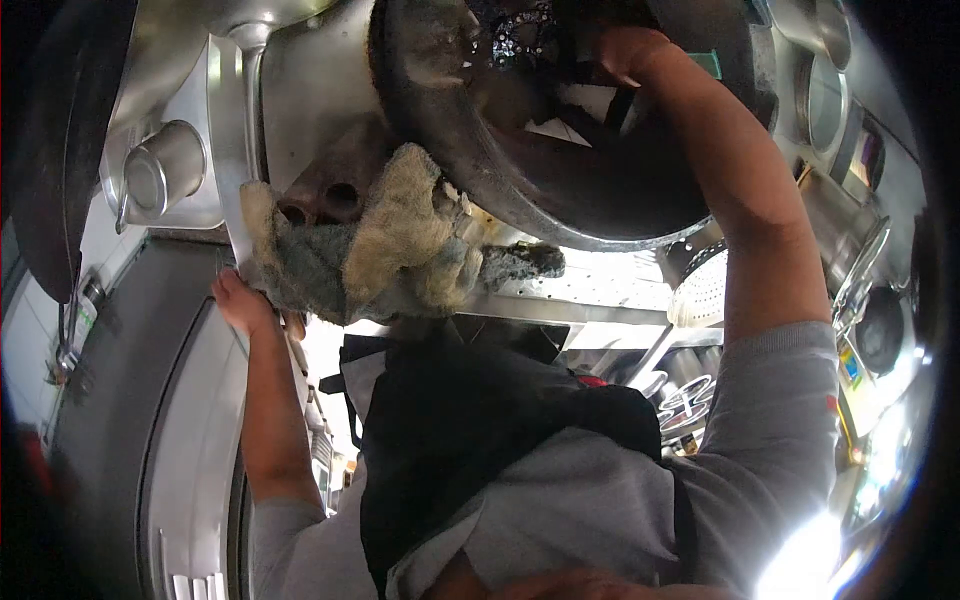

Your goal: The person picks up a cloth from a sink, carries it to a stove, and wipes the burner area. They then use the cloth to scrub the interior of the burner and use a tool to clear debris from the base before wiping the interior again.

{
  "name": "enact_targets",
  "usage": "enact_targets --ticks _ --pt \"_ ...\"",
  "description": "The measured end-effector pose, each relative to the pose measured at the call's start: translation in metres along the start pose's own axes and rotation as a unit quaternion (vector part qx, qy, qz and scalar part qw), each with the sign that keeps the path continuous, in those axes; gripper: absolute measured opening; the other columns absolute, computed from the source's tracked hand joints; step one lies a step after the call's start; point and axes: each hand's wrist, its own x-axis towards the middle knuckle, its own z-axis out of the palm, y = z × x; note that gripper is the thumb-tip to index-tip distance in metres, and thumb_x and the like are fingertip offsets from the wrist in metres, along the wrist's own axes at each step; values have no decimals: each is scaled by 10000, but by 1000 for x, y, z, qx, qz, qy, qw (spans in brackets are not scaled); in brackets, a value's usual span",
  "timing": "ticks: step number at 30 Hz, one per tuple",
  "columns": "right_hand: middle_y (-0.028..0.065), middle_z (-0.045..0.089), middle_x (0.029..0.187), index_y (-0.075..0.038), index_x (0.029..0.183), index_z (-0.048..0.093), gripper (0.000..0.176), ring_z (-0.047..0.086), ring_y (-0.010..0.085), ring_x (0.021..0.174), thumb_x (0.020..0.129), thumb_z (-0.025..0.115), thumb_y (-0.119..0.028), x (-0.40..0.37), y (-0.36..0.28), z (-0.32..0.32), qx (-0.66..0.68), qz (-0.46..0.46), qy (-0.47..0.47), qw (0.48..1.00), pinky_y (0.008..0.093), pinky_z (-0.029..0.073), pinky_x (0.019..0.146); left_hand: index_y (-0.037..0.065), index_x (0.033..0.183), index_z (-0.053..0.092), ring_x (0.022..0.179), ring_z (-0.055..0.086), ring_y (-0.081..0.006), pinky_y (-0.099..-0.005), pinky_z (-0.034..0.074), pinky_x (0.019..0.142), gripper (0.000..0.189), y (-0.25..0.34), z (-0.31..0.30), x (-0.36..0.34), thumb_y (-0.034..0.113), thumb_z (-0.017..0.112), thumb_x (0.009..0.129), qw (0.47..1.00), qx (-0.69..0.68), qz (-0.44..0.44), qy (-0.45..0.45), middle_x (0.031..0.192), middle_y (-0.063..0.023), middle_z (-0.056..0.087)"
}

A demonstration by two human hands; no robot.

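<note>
My left hand (240,302) is at the edge of the steel counter (225,180), its fingers curled over that edge. Close beside it lies a bundle of worn, dirty cloths (395,245), beige and grey. My right hand (632,52) reaches into a large, dark, round metal basin (630,200), which looks like a wok or a stove ring. Shadow hides most of its fingers, so what they hold, if anything, does not show. Bright angular patches and a dark shape lie below that hand inside the basin.
A metal pot (165,168) stands at the left, near a hanging dark pan (70,140). Rusty pipe ends (335,200) stick out behind the cloths. At the right are a perforated ladle (700,290) and a deep steel pot (840,225). A dark apron covers my front.
</note>
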Motion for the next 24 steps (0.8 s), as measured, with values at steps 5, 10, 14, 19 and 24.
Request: enact_targets --ticks 5,10,14,19,24 --pt "196 632 921 -48 861 662 207 627 335 862 677 570 -74 3 -5 13 46 -31 24 998 424 505 695 -26 844 556 712 530 -317 -406 397 676 311 -9 2 2 259 430 837 999 -27 -24 8 810 -197 572" --pt "188 627 950 -49 867 665 190 616 326 881 748 533 -115 -13 2 13 29 -86 74 993 414 494 750 -35 828 553 702 534 -312 -410 398 677 307 -20 2 9 249 438 830 1000 -18 -21 -6 790 -195 578" --pt "187 626 953 -49 868 665 190 615 326 882 751 536 -126 -8 4 11 13 -79 67 995 413 494 751 -36 831 552 698 533 -314 -409 398 675 304 -36 5 13 245 438 829 998 -45 -30 17 776 -194 577" --pt "187 624 958 -49 868 665 192 614 325 884 755 540 -140 -7 5 12 9 -82 64 995 412 494 752 -35 810 548 666 515 -299 -398 397 659 298 -32 7 12 240 434 827 991 -125 -37 7 736 -176 559" --pt "186 623 963 -48 869 665 194 612 325 885 759 544 -154 -8 4 13 8 -87 64 994 410 494 754 -28 797 544 644 502 -266 -391 390 631 298 -13 4 5 248 436 831 994 -92 -52 17 720 -152 553"
